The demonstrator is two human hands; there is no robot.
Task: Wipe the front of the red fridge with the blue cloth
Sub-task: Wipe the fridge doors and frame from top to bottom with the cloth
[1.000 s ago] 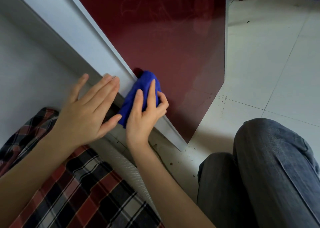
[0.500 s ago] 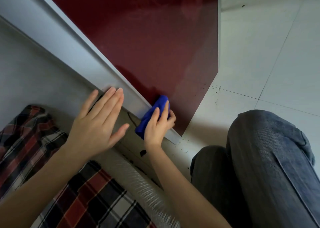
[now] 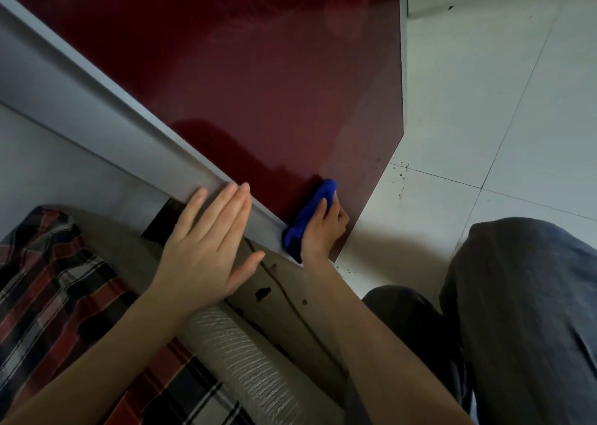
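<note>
- Wiping low on the fridge (image 3: 258, 85) now: our right hand (image 3: 324, 227) has the cloth (image 3: 310, 218) bunched under curled fingers, pressed against the red front.
- That cloth sits at the door's bottom corner. Its lower end touches the grey trim (image 3: 129, 127) just left of the grip, and the door's bottom edge runs just below the grip.
- Our left hand (image 3: 206, 247) lies open, fingers straight and together, holding nothing. Its fingertips rest on the trim, up and to the left of the grip.
- As we read it, we are on the bottom strip of the door, the tail end of a downward pass along the trim side.
- A broad stretch of red lies above and to the right of the grip, so the next move calls for a turn: sweep away from the trim along the bottom edge, or back up the door, keeping the pressure even.
- We must mind the edge, because the floor (image 3: 484, 134) right of the grip carries dark specks, and a slip off the corner would drag the cloth through them.
- Against a second ago, the grip has slid down the trim line; back then it worked right beside the left thumb, and now the two hands stand apart.
- The left hand has kept its flat brace throughout.
</note>
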